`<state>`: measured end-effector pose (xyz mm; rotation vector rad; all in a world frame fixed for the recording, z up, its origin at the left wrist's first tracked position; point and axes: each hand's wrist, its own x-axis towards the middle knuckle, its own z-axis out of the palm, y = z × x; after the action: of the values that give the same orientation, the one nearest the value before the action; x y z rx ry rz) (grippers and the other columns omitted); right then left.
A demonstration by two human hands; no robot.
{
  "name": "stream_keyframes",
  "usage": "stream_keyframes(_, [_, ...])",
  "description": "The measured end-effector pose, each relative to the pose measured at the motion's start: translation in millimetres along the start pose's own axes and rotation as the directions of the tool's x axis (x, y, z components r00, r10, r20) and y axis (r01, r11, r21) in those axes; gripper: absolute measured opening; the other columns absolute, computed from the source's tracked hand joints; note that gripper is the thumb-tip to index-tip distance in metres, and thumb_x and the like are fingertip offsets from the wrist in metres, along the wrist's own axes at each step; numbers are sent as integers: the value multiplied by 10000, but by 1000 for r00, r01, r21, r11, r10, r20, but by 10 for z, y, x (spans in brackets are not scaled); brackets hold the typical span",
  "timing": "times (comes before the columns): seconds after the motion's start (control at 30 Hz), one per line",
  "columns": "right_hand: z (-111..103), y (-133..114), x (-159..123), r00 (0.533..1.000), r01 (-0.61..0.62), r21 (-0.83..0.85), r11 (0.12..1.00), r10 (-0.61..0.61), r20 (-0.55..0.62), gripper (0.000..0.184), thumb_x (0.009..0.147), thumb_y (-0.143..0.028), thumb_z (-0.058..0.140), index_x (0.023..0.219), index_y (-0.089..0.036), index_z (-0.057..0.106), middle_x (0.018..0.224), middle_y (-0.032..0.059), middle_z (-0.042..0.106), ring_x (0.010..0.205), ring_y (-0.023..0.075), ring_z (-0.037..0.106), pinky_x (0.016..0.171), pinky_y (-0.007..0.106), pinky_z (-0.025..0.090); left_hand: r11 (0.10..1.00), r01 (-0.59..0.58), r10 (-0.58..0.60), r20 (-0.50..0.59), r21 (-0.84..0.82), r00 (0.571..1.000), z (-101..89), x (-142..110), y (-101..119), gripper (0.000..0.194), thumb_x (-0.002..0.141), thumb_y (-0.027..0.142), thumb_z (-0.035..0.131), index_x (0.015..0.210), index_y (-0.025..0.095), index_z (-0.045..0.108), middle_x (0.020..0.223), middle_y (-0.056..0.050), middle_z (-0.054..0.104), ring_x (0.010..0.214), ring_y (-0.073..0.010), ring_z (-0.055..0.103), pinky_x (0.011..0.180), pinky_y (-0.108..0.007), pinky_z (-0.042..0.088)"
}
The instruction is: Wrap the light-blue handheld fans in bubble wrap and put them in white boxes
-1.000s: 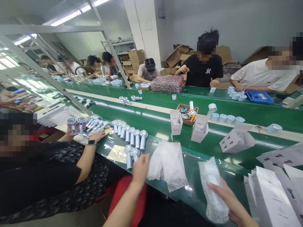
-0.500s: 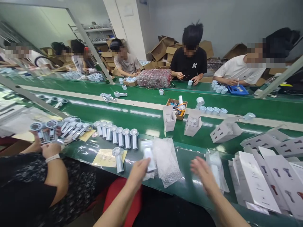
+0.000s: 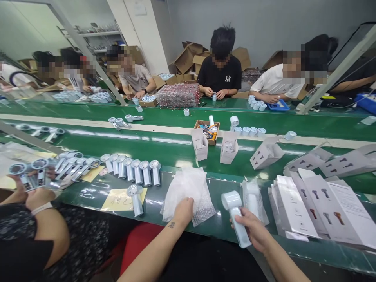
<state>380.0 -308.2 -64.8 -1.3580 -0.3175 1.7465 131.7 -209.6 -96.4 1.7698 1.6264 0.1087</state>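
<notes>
My right hand [image 3: 254, 227] is closed around the handle of a pale blue handheld fan [image 3: 239, 223], its round head tilted up and to the left. My left hand [image 3: 184, 212] has its fingers closed on the near edge of a whitish translucent bag [image 3: 179, 190]. Under that bag, to the right, spreads a clear bubble-wrap bag [image 3: 205, 213]. A wrapped fan [image 3: 253, 197] in bubble wrap lies just beyond my right hand. Left of my left hand, another fan [image 3: 135, 201] rests on a yellow paper [image 3: 113, 199].
A row of fans [image 3: 136, 172] stands on the bench at left. Open white boxes [image 3: 230, 150] and a parts box [image 3: 216, 137] line the middle. Flat printed cartons [image 3: 296, 211] lean at right. A co-worker's hands [image 3: 38, 192] hold fans at far left; several people sit opposite.
The fan has passed from my left hand to my right, which was open before. My left hand has come onto the whitish bag. The view has shifted to the right.
</notes>
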Motion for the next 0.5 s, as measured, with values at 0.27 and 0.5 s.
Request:
stream_keyframes(0.27, [551,-264,-129,846,-42,-57,998,66,530,831,563,-174,800,1344,-242,525,895,-10,682,748,159,585,676,264,417,677,-2,159,143,-736,977,-334,-246,513,230,724,377,693,745,149,724,701,-38,707,637,-170,598,616,-263,442])
stream_keyframes(0.5, [254,-269,-177,827,-72,-80,994,105,553,731,554,-182,801,1253,-245,598,1057,16,693,812,157,623,679,228,452,201,225,-23,225,-953,974,-499,-274,594,357,513,348,874,616,137,606,561,8,606,528,-100,544,572,-236,424])
